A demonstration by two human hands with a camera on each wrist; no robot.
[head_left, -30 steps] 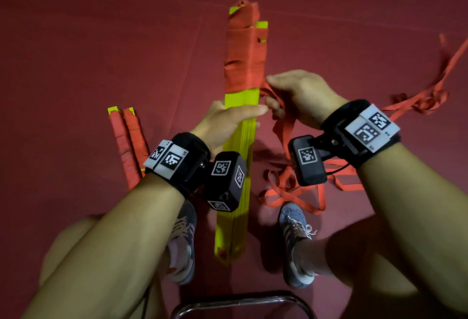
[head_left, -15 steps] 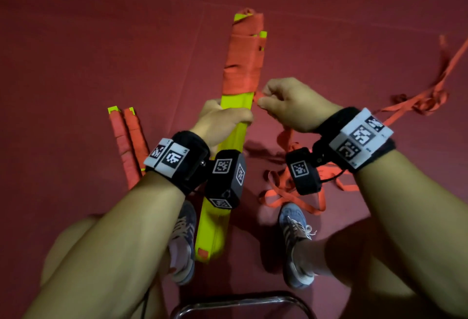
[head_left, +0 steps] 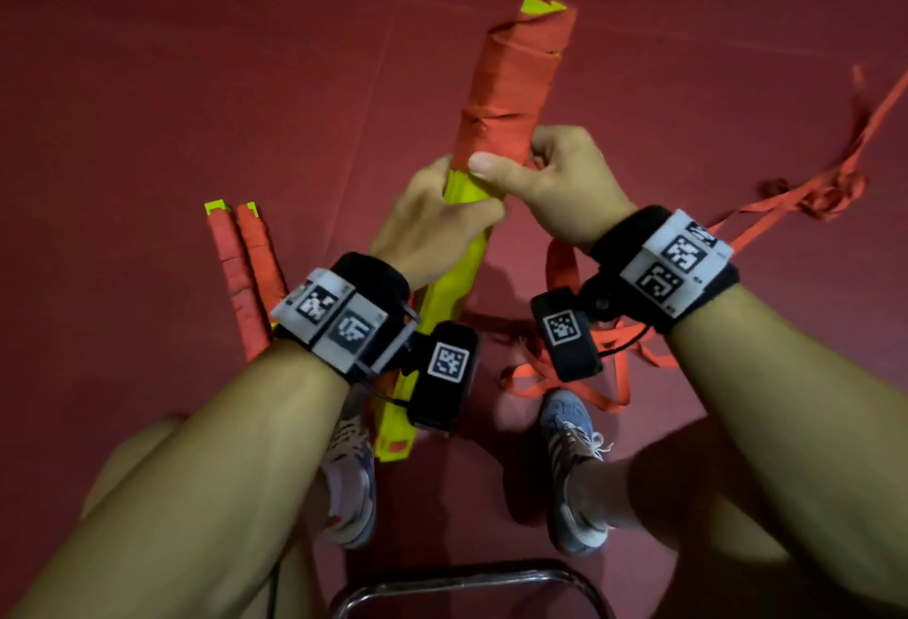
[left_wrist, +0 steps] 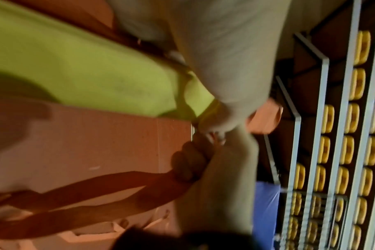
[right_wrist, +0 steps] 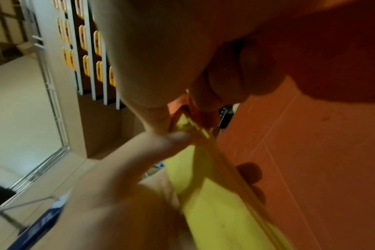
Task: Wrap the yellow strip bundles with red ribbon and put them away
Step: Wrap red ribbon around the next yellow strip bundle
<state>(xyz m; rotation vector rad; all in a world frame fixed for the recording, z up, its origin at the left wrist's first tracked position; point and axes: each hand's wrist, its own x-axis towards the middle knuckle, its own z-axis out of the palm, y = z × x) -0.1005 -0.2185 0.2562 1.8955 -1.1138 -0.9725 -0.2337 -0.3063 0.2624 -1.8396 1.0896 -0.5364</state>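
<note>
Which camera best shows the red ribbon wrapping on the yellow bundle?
The head view: the red ribbon wrapping on the long yellow strip bundle shows whole. Both wrist views catch only blurred slivers.

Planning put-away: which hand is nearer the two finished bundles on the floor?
Left. The left hand sits just right of the finished bundles; the right hand lies farther right.

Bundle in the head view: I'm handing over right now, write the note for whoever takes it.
Left grip holds the bundle on its bare yellow part, just below the wrap.
Right grip pinches the ribbon at the wrap's lower edge, thumb pressed on it.
Done: far end wrapped; two wrapped bundles lie on the floor to the left.
Left: wrap the bare near part, then put all away.
</note>
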